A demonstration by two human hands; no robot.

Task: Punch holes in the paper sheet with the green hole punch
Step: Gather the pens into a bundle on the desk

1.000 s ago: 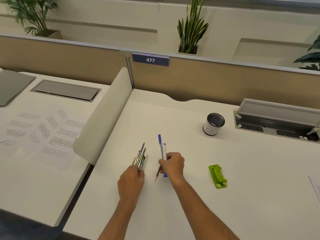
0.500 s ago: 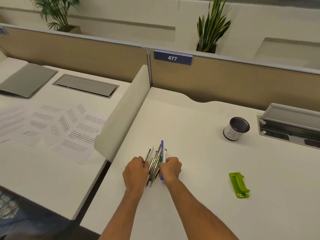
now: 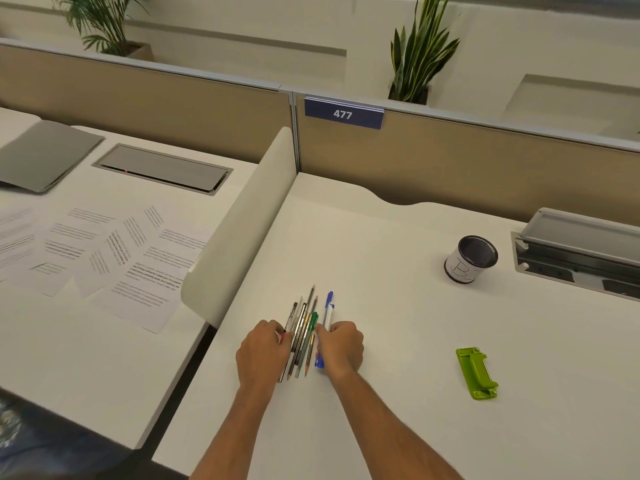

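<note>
1. Far left, on the neighbouring white desk, a grey folder lies flat, with a closed grey cable hatch set into the desktop to its right.
2. Nearer the viewer on that desk, several printed sheets are spread out, overlapping at different angles.
3. A cream divider panel stands upright between that desk and the main desk.
4. The person's left hand rests on the main desk, fingers curled in against the left side of a bundle of pens and pencils.
5. The bundle lies flat between the two hands, tips pointing away from the person.
6. Just right of the bundle is a blue pen. Its far end sticks out beyond the knuckles.
7. The right hand lies over the blue pen with fingers curled down around it, touching the right side of the bundle.
8. Behind, on the tan partition, a blue plate reads 477.
9. Further right, a round mesh pen cup stands upright towards the back of the desk.
10. The green hole punch lies flat on the desk nearer the viewer than the cup, well apart from the right hand. Neither hand touches it.
11. At the right edge, a grey cable tray has its lid raised.
</note>
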